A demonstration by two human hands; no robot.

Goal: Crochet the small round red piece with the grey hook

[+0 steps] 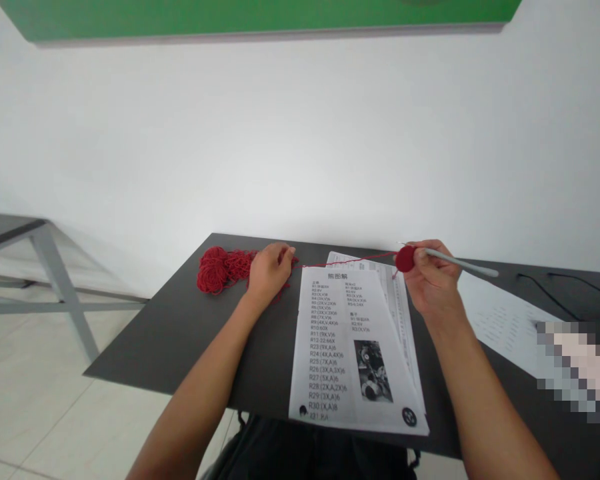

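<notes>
Near "R10:60X" sheet point(350, 350), red disc point(405, 259), seemingly crocheted

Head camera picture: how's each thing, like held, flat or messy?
Red yarn bundle: loosely tangled
Thin red yarn strand: stretched nearly straight
Small round red piece: held, right hand
Slim grey-handled hook: held, same hand
Left hand: fingers curled, grip unclear
Front white printed paper sheet: print side up
Rear white printed paper sheet: partly covered
White paper sheet at right: lying flat

- the left forearm point(215, 363) slanted forward, bare
- the left hand point(271, 269) curled loosely
- the right forearm point(477, 380) angled inward, bare
- the right hand point(436, 280) formed a pinch
</notes>
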